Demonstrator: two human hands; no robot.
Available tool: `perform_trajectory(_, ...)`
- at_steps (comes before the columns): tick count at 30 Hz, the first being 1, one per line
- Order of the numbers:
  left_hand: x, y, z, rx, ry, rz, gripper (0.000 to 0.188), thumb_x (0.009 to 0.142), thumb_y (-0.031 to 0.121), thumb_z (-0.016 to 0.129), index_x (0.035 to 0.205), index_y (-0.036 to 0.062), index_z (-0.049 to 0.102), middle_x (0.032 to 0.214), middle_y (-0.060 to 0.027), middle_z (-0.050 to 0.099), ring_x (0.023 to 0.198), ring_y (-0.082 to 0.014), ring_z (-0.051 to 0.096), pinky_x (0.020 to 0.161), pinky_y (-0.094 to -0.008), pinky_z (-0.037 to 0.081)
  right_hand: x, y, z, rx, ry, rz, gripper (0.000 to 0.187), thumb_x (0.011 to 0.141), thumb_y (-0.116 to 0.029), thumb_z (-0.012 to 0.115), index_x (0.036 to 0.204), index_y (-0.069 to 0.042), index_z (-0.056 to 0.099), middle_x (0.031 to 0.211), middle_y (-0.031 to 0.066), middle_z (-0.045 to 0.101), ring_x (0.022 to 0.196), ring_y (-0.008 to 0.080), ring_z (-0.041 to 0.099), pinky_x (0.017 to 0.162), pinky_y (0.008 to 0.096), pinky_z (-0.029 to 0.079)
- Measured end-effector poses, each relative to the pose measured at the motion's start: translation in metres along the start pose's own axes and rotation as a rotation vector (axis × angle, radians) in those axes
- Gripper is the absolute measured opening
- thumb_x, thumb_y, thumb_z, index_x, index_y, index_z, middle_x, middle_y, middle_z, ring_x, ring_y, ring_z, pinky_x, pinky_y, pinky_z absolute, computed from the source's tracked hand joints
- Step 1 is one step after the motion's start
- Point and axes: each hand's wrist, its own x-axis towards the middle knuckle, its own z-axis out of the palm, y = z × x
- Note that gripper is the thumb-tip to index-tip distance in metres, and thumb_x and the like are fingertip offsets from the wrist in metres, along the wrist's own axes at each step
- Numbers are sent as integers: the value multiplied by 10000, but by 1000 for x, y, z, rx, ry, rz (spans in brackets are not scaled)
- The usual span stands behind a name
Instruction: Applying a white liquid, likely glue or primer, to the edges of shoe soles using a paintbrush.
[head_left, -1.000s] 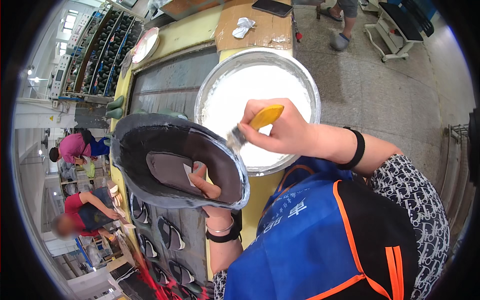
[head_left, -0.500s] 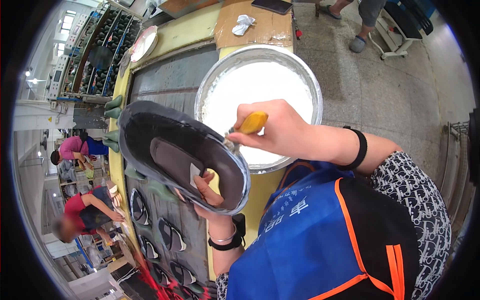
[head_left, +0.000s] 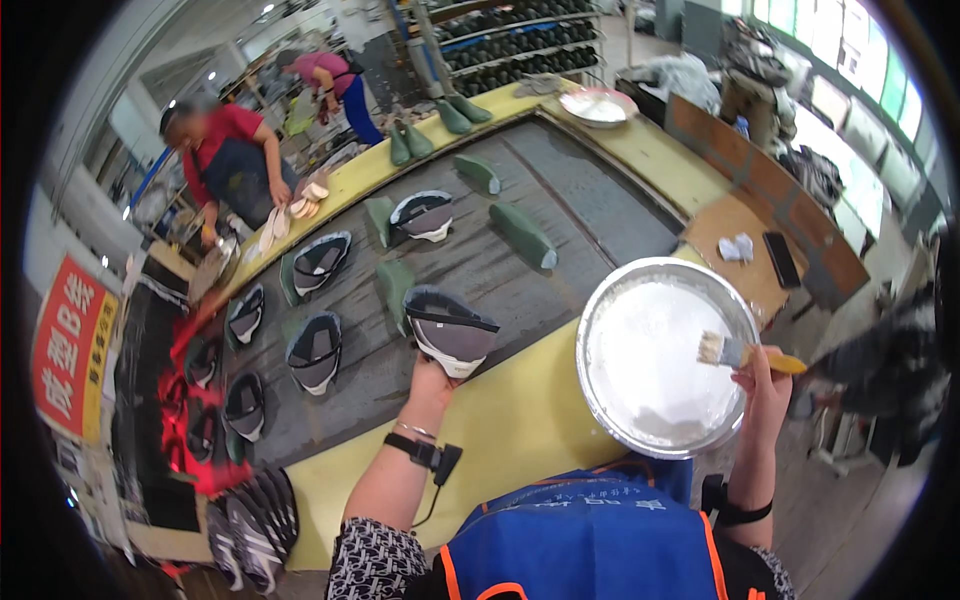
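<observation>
My left hand [head_left: 432, 378] is closed on a dark grey shoe upper [head_left: 450, 325] with a pale lower edge. It holds the upper low over the grey work surface [head_left: 480, 260], beside a green shoe last [head_left: 393, 290]; part of the fingers is hidden beneath the upper. In my right hand [head_left: 762, 385] is a paintbrush [head_left: 735, 350] with a yellow handle and whitish bristles, gripped near its metal collar. The bristles hang over the right side of a large metal basin [head_left: 590, 385] of white liquid [head_left: 660, 350].
Several uppers, such as one upper [head_left: 314, 350], lie on the surface beside green lasts [head_left: 522, 235]. A shoe stack [head_left: 255, 525] sits near left. Cardboard [head_left: 715, 225] with a phone [head_left: 781, 260] and a plate [head_left: 598, 108] are farther right. Two people work across the table, including one in red [head_left: 230, 150].
The shoe upper, before close to my view with the brush at its rim, is now lower over the work surface. My right hand has drawn the brush away over the basin. The view has swung round.
</observation>
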Motion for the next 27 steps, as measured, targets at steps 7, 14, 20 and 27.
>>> perform_trajectory(7, 60, 48, -51, 87, 23, 3, 550, 1010, 148, 406, 1506, 136, 169, 1301, -195, 538, 1097, -323, 614, 908, -474, 498, -2, 0, 1, 71, -19, 2, 141, 956, -165, 600, 993, -29, 594, 806, 8, 574, 620, 53, 568, 563, 194, 526)
perform_trajectory(14, 17, 80, -138, 317, 132, 141, 548, 949, 300, 557, 1414, 71, 379, 1140, -184, 642, 1018, -315, 637, 863, -458, 502, 22, 9, -13, 86, 16, 160, 245, 930, -252, 655, 1070, -51, 652, 877, 22, 685, 699, 63, 624, 579, 187, 484)
perform_trajectory(20, -94, 188, -273, 1519, 1135, 840, 652, 801, 303, 710, 1313, 6, 438, 1137, -254, 613, 1017, -431, 613, 885, -468, 501, 48, 11, 3, 70, -106, 168, 243, 930, -275, 652, 1027, -53, 671, 848, 4, 683, 717, 48, 621, 611, 157, 466)
perform_trajectory(27, -284, 264, -401, 1563, 1968, 259, 423, 820, 268, 681, 1150, 66, 508, 1103, -170, 611, 1032, -356, 623, 820, -475, 533, 41, 11, 62, 91, -123, 165, 240, 942, -235, 630, 1072, -37, 670, 804, -15, 666, 671, 36, 608, 625, 167, 486)
